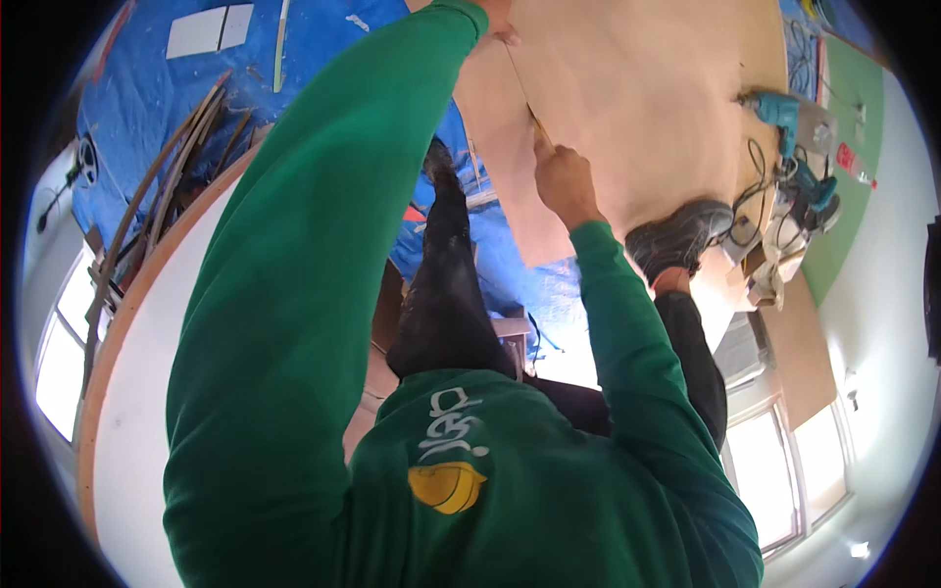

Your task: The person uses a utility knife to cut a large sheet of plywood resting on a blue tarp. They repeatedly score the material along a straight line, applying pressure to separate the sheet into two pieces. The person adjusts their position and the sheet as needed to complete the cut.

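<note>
Across the upper middle lies a large light-brown sheet of board (627,88). A thin dark line runs over it from near my left hand (498,18) down to a slim tool. My left hand is at the top edge of the view, partly cut off; its visible fingertip lies stretched out on the board, so it looks open. Closed around the slim, pencil-like tool (540,127) with a yellowish shaft and dark tip is my right hand (567,183). The tool's tip meets the lower end of the line. Its exact kind is too small to tell.
My shoe (678,238) stands by the board's right side. Beyond it are a teal power drill (777,113), a second teal power tool (812,186), cables and a bottle (856,165). Blue tarp (323,69) covers the floor; wood strips (181,162) are piled at left.
</note>
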Demonstrator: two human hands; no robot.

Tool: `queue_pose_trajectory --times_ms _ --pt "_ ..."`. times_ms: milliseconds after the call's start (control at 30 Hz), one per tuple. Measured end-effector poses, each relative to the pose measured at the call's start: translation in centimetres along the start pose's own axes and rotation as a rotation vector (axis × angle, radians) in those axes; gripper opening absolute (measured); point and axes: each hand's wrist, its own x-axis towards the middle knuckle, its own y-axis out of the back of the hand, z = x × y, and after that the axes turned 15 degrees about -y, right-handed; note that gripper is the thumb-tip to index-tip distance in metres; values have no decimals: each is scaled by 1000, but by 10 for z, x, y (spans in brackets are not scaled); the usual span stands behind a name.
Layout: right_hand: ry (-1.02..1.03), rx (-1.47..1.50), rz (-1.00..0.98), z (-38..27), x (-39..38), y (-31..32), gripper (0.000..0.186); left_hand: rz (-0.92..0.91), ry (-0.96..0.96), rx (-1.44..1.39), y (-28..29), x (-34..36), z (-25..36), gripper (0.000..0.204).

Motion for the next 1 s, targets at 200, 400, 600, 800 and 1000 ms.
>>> queue_pose_trajectory --times_ms 200,400,600,800,1000 --pt "141 -122 -88 63 -152 80 33 1 52 2 -7 -8 -13 138" --pt "141 10 11 40 -35 -3 33 2 31 22 -1 1 -7 139" --pt "241 -115 89 13 -18 8 37 -17 6 9 -8 1 0 142" --pt "40 4 -159 63 -158 84 29 3 58 26 -9 -5 -16 142" --pt "-217 81 -68 13 -30 -3 34 -8 28 23 4 10 4 140"
